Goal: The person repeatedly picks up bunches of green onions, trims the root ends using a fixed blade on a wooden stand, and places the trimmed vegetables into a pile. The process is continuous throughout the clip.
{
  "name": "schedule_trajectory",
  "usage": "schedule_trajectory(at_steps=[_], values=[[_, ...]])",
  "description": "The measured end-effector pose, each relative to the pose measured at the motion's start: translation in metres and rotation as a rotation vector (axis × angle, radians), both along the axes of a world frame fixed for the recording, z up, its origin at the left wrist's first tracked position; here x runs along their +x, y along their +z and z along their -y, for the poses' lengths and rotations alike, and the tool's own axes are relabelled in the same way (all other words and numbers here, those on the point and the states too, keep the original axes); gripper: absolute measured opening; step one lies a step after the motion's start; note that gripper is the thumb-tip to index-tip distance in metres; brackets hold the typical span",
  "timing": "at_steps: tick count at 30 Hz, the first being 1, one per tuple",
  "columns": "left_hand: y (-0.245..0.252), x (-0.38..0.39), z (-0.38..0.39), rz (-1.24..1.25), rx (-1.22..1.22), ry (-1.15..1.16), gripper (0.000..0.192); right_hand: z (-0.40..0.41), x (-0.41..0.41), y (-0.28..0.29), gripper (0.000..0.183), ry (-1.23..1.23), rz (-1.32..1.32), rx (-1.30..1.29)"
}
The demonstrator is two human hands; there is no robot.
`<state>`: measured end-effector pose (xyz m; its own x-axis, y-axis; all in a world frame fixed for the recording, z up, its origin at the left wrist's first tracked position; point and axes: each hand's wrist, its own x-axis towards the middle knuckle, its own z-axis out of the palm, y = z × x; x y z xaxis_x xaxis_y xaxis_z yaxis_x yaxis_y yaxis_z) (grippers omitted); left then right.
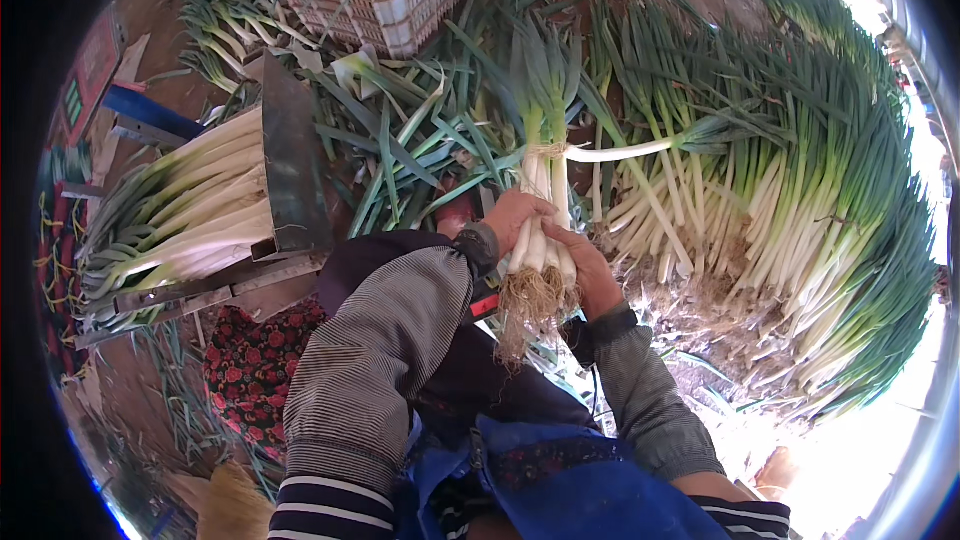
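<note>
A bunch of long green onions (537, 244) is held between my two hands, its white stalks toward me and its green leaves (546, 67) pointing away. My left hand (517, 216) wraps the stalks from the left. From the right, my right hand (592, 270) grips the same bunch, its thumb across the white part. Shaggy, soil-brown roots (536, 296) hang below my fingers. One single green onion (622, 153) lies crosswise to the right, its white end touching the bunch. The palms are hidden by the stalks.
To the right spreads a large heap of unpeeled green onions (780, 202). Clean white stalks (202, 202) fill a metal rack (296, 157) on my left. Beyond stands a plastic crate (397, 11) of leaves. Cut leaves (405, 142) litter the ground; a floral-covered item (251, 375) is beside me.
</note>
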<state>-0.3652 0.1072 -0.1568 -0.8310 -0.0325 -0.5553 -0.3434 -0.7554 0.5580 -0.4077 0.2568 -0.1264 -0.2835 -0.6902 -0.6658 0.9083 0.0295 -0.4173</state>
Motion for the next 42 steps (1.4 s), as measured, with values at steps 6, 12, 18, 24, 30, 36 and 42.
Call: schedule_trajectory(at_steps=[6, 12, 18, 24, 30, 36, 42], values=[[0.062, 0.012, 0.018, -0.108, -0.023, 0.167, 0.027, 0.023, 0.001, 0.041, 0.032, 0.110, -0.176, -0.089], [0.105, 0.057, 0.045, -0.192, 0.199, 0.359, 0.034, 0.064, 0.032, 0.075, 0.036, 0.144, -0.402, -0.260], [0.064, 0.067, 0.045, 0.122, 0.094, 0.168, 0.027, 0.040, 0.024, 0.005, 0.029, 0.273, 0.087, -0.432], [-0.001, 0.065, 0.025, 0.056, -0.286, 0.191, 0.030, 0.004, -0.007, -0.032, 0.019, 0.332, -0.513, 0.117], [-0.029, 0.040, 0.006, 0.070, -0.343, 0.310, 0.026, -0.015, 0.000, 0.041, 0.041, 0.397, -0.782, 0.556], [-0.020, 0.026, -0.027, 0.164, -0.145, 0.104, 0.039, 0.003, 0.048, 0.026, 0.055, 0.411, -1.024, 0.188], [0.014, 0.034, -0.045, 0.169, 0.045, 0.054, 0.045, -0.020, 0.019, 0.023, 0.036, 0.402, -0.251, 0.177]])
